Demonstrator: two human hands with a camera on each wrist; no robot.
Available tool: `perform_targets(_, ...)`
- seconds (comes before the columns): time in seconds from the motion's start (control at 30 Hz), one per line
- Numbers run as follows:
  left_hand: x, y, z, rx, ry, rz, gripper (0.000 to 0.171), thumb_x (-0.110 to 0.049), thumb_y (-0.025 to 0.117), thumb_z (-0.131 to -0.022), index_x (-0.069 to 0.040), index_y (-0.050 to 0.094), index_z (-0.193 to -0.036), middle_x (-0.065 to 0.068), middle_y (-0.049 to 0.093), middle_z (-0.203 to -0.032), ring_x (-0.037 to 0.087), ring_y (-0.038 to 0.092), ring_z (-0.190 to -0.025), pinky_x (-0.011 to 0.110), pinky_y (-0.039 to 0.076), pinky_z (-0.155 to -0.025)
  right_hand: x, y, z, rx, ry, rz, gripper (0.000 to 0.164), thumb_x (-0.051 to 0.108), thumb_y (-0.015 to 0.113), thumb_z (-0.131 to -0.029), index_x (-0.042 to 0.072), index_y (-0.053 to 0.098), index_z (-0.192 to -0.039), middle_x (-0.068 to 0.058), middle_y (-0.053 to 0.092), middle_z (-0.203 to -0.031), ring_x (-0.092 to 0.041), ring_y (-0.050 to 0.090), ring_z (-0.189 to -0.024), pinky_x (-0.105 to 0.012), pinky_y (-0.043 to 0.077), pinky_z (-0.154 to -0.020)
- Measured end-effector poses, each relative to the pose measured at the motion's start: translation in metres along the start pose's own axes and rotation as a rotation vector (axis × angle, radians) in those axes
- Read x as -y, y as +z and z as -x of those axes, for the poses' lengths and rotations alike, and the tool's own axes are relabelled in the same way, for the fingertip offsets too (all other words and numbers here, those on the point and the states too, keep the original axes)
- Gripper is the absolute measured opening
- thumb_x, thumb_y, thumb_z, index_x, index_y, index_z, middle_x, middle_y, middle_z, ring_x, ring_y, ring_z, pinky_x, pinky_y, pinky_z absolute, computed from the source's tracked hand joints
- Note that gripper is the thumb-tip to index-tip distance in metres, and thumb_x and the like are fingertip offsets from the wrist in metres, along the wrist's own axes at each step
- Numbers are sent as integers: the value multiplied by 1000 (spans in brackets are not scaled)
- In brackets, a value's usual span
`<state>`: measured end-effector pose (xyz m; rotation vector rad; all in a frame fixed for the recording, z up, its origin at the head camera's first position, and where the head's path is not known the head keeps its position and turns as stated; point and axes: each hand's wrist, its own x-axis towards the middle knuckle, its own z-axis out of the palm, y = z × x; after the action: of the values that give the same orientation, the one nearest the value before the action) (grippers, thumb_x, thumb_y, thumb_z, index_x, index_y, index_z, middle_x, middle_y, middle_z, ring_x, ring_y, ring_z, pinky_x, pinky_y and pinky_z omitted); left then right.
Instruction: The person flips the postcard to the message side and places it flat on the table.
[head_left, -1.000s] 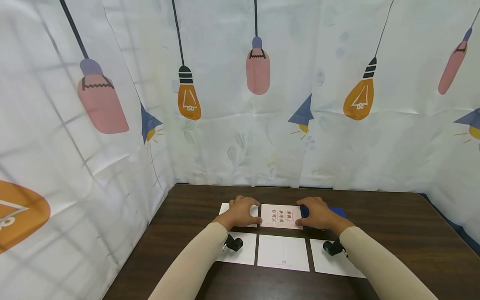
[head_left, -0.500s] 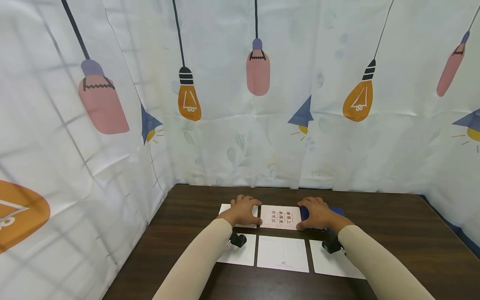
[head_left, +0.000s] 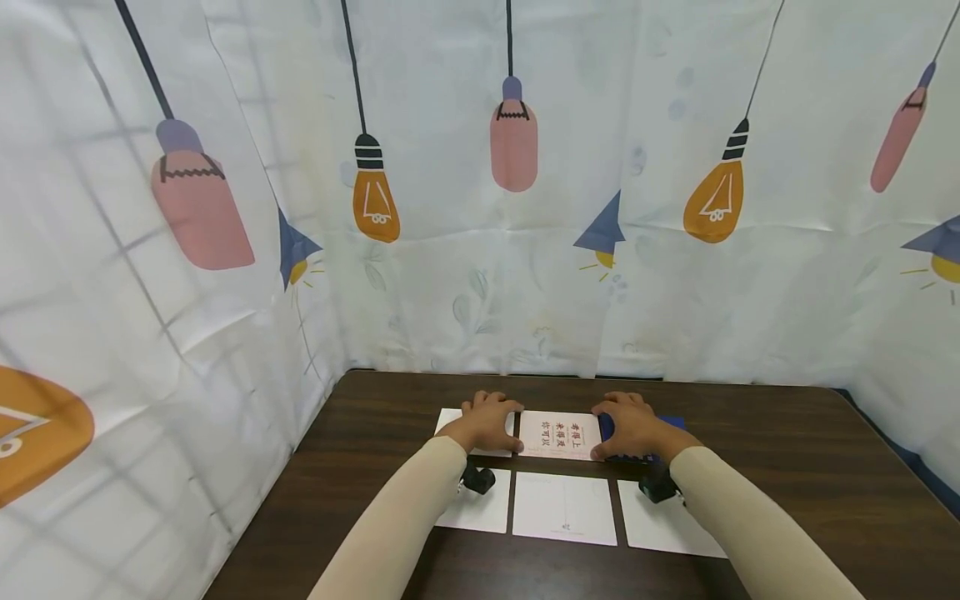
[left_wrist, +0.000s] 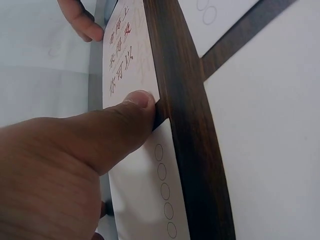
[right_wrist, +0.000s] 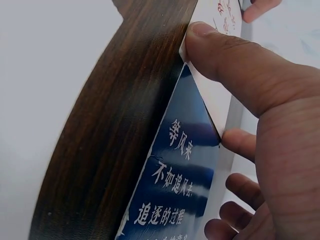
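A pale pink postcard with red Chinese characters (head_left: pixel 555 435) lies in the middle of the back row. My left hand (head_left: pixel 487 421) holds its left end, thumb (left_wrist: pixel 137 100) on the near corner and index finger toward the far one. At the right end my right hand (head_left: pixel 633 427) does likewise, its thumb (right_wrist: pixel 202 32) on the near corner. Under the left hand is a white postcard (left_wrist: pixel 145 185) with a line of small circles, partly covered. A dark blue postcard with white characters (right_wrist: pixel 180 165) lies beneath the right hand, its edge against the pink one.
Along the front row lie three white postcards: left (head_left: pixel 483 508), middle (head_left: pixel 564 508) and right (head_left: pixel 667 521), with narrow strips of dark wooden table (head_left: pixel 787 450) between them. A white curtain printed with lamps (head_left: pixel 450 317) hangs behind and at the left.
Both hands stay at the ends of the pink postcard with barely any movement. The head view shifts very slightly.
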<state>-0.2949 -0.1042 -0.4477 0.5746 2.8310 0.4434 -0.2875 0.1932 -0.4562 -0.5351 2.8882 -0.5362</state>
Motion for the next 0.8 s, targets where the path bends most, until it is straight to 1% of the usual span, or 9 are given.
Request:
perform_targets(0.07,0,1,0,3,0,-2,71,-44,85,-83,-24,58,-146,14,40,-156,40,28,-141,56,28,-101,0,0,0,0,-4,1,84,49,92,-71,8,62,-139,-27,36,-155,-53,27,-141,-72,24,-108)
perform_targets(0.27,1,1,-1,12,10,10,71,-41,85,-84,-22,57,-147,16,37,-157,41,27,-143,56,28,-101,-2,2,-2,3,3,15,91,50,91,-71,5,57,-142,-28,37,-154,-53,28,-140,-70,26,-109)
perform_targets(0.4,0,-1,0,9,3,30,72,-40,85,-84,-21,57,-147,17,36,-158,42,27,-142,56,28,-101,-4,3,-5,4,7,17,87,51,91,-70,8,60,-138,-27,37,-154,-53,29,-140,-70,26,-109)
perform_targets(0.53,-1,-1,0,-2,-8,25,72,-41,86,-83,-21,57,-147,16,37,-157,41,29,-141,57,29,-102,-4,1,-8,0,12,22,81,51,92,-69,11,62,-133,-27,39,-152,-53,30,-139,-69,26,-109)
perform_targets(0.8,-1,0,-2,-6,-11,21,77,-40,87,-82,-20,54,-149,16,38,-157,42,29,-141,58,29,-102,-5,2,-7,-22,18,-14,84,49,94,-67,12,57,-133,-21,46,-148,-47,35,-136,-66,27,-110)
